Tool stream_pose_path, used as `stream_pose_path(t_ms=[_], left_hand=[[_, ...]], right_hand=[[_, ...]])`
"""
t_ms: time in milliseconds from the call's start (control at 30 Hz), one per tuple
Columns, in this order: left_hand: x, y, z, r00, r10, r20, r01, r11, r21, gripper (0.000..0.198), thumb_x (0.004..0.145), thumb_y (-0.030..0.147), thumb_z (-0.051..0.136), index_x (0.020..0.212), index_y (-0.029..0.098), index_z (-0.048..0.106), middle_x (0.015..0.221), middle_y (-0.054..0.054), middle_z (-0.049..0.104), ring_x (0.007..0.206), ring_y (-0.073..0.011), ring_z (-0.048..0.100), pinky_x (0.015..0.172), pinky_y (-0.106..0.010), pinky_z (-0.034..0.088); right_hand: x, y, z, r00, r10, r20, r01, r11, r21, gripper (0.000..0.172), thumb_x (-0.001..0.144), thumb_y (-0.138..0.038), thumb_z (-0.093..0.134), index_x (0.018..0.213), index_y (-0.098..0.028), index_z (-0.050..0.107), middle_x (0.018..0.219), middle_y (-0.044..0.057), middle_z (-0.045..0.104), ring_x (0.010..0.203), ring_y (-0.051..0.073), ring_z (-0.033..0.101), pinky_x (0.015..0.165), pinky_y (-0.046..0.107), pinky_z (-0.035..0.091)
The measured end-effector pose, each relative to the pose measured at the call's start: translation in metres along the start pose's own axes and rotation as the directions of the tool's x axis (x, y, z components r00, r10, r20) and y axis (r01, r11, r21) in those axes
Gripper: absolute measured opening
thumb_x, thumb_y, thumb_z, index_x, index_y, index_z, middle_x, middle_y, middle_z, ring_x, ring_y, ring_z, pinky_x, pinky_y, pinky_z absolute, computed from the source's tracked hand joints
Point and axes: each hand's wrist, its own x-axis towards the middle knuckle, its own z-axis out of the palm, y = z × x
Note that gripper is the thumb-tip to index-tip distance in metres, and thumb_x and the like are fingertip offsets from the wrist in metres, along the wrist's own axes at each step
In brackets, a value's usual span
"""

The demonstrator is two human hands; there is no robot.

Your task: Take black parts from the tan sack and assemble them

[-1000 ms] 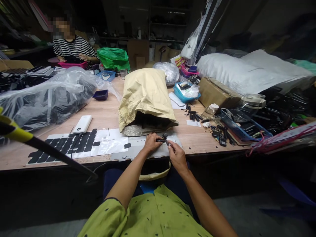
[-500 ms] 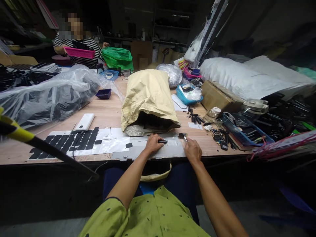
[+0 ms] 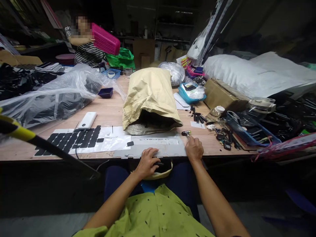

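A small tool (image 3: 186, 133) with a dark, yellow-tipped head lies on the wooden table (image 3: 108, 113) just right of the frame's centre. Its thin shaft runs back into the right hand (image 3: 194, 149), whose fingers are curled closed round it. To the left, at the table's near edge, the left hand (image 3: 147, 162) is bent downward with its fingertips pinched on a small black part (image 3: 160, 163). That part sits over the yellow-rimmed opening of a bag (image 3: 163, 173) below the table edge.

Between the hands lies a pale grey sheet (image 3: 160, 148). Just behind it is a tan sack (image 3: 150, 92), its open mouth facing the person.

Left of centre there is a white sheet of black pads (image 3: 74, 140), with a white power bank (image 3: 87, 120) touching its far edge. Loose black parts (image 3: 197, 117) are scattered right of the sack.

At upper left, a co-worker in a striped top holds a pink basket (image 3: 106, 42) tilted.
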Motion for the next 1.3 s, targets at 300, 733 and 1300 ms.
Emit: stream_pose_path(t_ms=[300, 733, 1300], left_hand=[[0.026, -0.006, -0.019, 0.953, -0.161, -0.257, 0.17, 0.985, 0.013, 0.027, 0.082, 0.023, 0.062, 0.108, 0.021, 0.069, 0.104, -0.01, 0.069, 0.104, -0.0279, 0.061, 0.095, -0.045, 0.05], [0.153, -0.053, -0.066, 0.637, -0.74, -0.217, 0.768, 0.633, 0.094, 0.024, 0.088, 0.03, 0.063, 0.104, 0.015, 0.073, 0.112, -0.016, 0.07, 0.108, -0.0321, 0.065, 0.084, -0.038, 0.052], [0.108, -0.008, -0.008, 0.932, -0.362, 0.012, 0.362, 0.931, -0.044, 0.017, 0.083, 0.028, 0.073, 0.1, 0.025, 0.078, 0.095, -0.005, 0.067, 0.1, -0.0236, 0.058, 0.092, -0.036, 0.043]], right_hand=[[-0.002, 0.001, 0.006, 0.999, -0.013, -0.041, 0.012, 0.999, -0.031, 0.032, 0.089, -0.015, 0.051, 0.112, -0.019, 0.072, 0.085, 0.009, 0.055, 0.079, 0.02, 0.047, 0.062, 0.03, 0.027], [-0.002, -0.001, 0.008, 0.999, -0.006, -0.032, 0.005, 1.0, -0.023, 0.033, 0.089, -0.016, 0.05, 0.115, -0.019, 0.071, 0.087, 0.009, 0.056, 0.083, 0.022, 0.049, 0.065, 0.03, 0.031], [-0.004, -0.001, -0.009, 0.999, 0.036, 0.022, -0.04, 0.957, 0.288, 0.036, 0.087, -0.016, 0.048, 0.113, -0.02, 0.073, 0.089, 0.009, 0.064, 0.082, 0.02, 0.054, 0.069, 0.029, 0.039]])
